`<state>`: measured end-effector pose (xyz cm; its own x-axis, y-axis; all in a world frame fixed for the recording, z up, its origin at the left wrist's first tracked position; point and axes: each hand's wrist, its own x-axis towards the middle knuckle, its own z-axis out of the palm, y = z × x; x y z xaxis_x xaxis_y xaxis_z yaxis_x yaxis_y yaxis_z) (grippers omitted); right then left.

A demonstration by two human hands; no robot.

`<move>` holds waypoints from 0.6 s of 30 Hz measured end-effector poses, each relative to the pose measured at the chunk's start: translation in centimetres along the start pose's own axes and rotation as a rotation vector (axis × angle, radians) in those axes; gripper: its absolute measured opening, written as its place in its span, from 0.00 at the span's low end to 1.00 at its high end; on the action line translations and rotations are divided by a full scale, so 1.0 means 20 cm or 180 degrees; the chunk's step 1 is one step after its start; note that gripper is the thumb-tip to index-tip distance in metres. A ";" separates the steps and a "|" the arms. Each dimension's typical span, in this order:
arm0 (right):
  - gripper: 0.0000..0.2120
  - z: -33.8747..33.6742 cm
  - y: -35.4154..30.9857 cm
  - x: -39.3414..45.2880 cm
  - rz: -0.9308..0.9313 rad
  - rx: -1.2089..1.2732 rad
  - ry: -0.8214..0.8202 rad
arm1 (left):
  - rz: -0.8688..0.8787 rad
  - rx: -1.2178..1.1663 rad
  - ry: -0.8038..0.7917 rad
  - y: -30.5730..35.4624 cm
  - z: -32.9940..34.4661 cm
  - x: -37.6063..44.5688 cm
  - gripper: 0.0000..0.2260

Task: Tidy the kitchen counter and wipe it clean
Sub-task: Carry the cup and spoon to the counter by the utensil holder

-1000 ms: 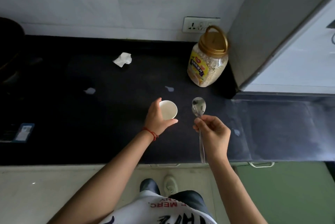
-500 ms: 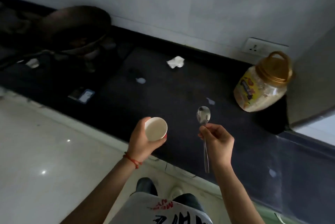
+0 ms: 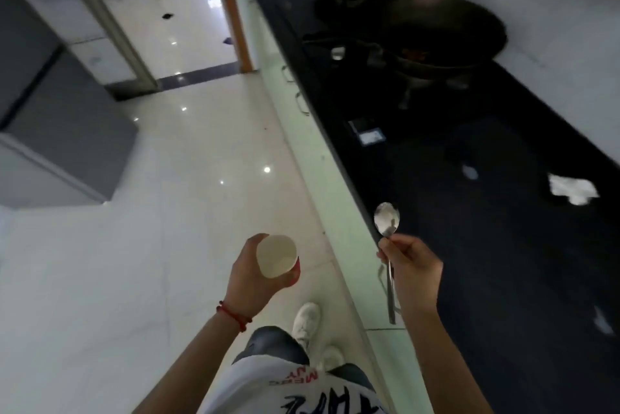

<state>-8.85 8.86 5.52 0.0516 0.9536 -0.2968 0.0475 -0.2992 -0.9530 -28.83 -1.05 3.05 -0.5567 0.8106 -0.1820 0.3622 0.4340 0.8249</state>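
Fingers: L hand (image 3: 250, 274) wraps cup (image 3: 276, 256), R hand (image 3: 411, 267) pinches spoon (image 3: 387, 232), bowl at 12; worktop (image 3: 503, 246) w/ tissue (image 3: 573, 190) at 2.

The bench (image 3: 503, 262) is black, the cup (image 3: 276, 256) cream inside with a red outside, the spoon (image 3: 386, 219) silver, the crumpled tissue (image 3: 573, 191) white, the floor (image 3: 134, 246) glossy white, and the wrist thread (image 3: 234, 314) red.

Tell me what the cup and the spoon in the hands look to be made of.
Cup: probably paper, matte cream inside with a red outer wall showing at its base; coated plastic is possible. Spoon: metal, likely stainless steel, since its polished bowl shows a mirror-like reflection and the thin handle is grey and shiny.
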 end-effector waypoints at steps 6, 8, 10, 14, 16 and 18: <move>0.08 0.34 -0.05 0.02 -0.0011 0.0002 -0.0590 | -0.0545 0.0093 0.0541 -0.24 -0.26 0.01 0.32; 0.08 0.46 -0.07 0.04 -0.0045 -0.0062 -0.0755 | -0.0737 0.0072 0.0655 -0.30 -0.35 0.06 0.36; 0.09 0.59 -0.09 0.09 -0.0088 -0.0138 -0.0870 | -0.0840 0.0028 0.0791 -0.35 -0.44 0.14 0.41; 0.06 0.92 -0.13 0.23 -0.0107 -0.0223 -0.1020 | -0.1000 -0.0059 0.1000 -0.44 -0.61 0.37 0.40; 0.07 1.11 -0.15 0.31 -0.0108 -0.0247 -0.1061 | -0.0989 -0.0079 0.1039 -0.47 -0.70 0.52 0.41; 0.08 1.31 -0.16 0.40 -0.0133 -0.0256 -0.1058 | -0.0953 -0.0086 0.0998 -0.49 -0.79 0.69 0.41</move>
<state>-34.69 18.40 4.66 -0.2794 0.9203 -0.2738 0.1218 -0.2489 -0.9608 -51.96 -0.34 0.85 -0.8358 0.4900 -0.2475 0.1328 0.6180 0.7749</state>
